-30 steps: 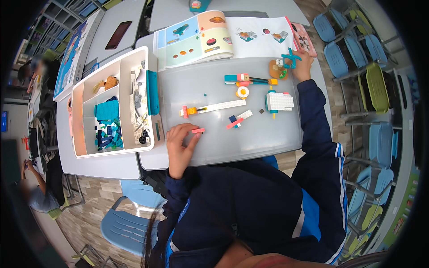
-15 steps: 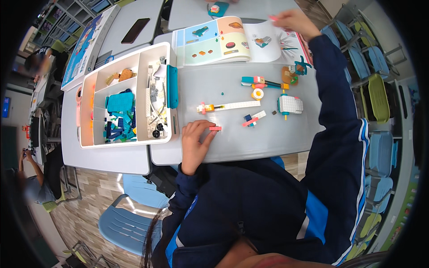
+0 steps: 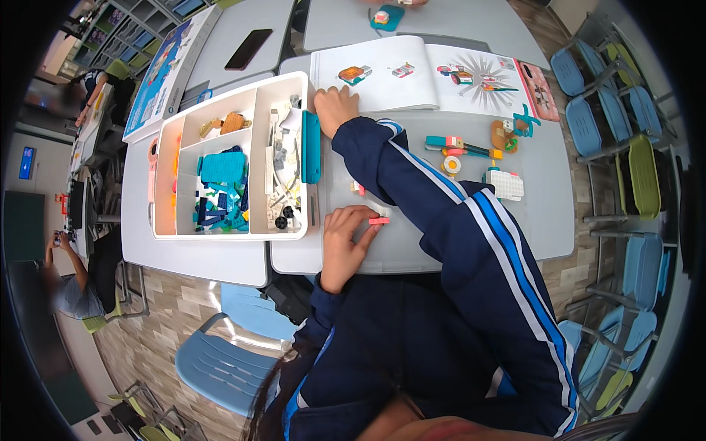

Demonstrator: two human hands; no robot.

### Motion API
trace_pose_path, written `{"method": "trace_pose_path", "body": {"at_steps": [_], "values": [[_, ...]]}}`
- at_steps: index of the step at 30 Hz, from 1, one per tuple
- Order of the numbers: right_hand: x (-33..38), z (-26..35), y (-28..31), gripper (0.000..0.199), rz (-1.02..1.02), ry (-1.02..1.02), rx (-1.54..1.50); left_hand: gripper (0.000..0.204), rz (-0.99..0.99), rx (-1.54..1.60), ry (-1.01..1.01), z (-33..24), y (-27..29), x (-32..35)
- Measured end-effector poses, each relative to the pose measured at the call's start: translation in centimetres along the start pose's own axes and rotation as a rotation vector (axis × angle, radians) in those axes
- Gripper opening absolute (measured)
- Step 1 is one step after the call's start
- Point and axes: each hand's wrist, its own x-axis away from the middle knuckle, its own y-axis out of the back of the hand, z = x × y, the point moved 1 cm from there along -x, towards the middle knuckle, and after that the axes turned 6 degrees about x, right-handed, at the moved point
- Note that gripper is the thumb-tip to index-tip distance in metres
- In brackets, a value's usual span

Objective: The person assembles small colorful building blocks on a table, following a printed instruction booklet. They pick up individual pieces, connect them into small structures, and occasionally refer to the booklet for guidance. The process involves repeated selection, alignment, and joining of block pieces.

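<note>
My left hand pinches a small pink building brick between thumb and fingertips, low over the grey table. My right arm reaches across to the left, and my right hand rests at the lower left corner of an open picture booklet. Its fingers are bent and their tips are hidden. Beneath and beside my right sleeve lie a teal, pink and black brick assembly, a round white and yellow piece and a white studded block. The sleeve covers most of a long white beam seen before.
Left of my hands stands a white sorting tray with loose bricks in compartments. Beyond it are a long box and a dark phone. A brown and teal plant-like build sits at right. Another person's hand shows at the far edge.
My right hand has swept from the booklet's right side to its left corner, and a page has turned over to the left. My left hand keeps its pinch on the pink brick.
</note>
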Motion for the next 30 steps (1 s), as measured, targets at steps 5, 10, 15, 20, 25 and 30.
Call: {"method": "trace_pose_path", "body": {"at_steps": [5, 10, 15, 20, 25, 30], "values": [[1.3, 0.0, 0.0, 0.015, -0.068, 0.093, 0.054, 0.017, 0.019, -0.003, 0.055, -0.2, 0.0, 0.0], [0.4, 0.4, -0.4, 0.017, -0.055, -0.031, -0.004, 0.019, 0.02, -0.019, 0.036, -0.3, 0.0, -0.3], [0.0, 0.6, -0.2, 0.015, -0.066, -0.105, 0.011, 0.017, 0.014, -0.013, 0.051, -0.3, -0.2, -0.4], [-0.7, -0.2, 0.6, 0.011, -0.004, -0.093, -0.103, 0.016, 0.014, -0.018, 0.061, -0.4, -0.2, -0.4], [-0.5, -0.1, 0.7, 0.01, -0.047, -0.096, -0.105, 0.017, 0.007, -0.025, 0.04, -0.4, -0.3, -0.4], [-0.5, 0.4, 0.9, 0.017, 0.053, -0.147, -0.073, 0.016, 0.006, -0.015, 0.046, -0.5, -0.3, -0.4]]}}
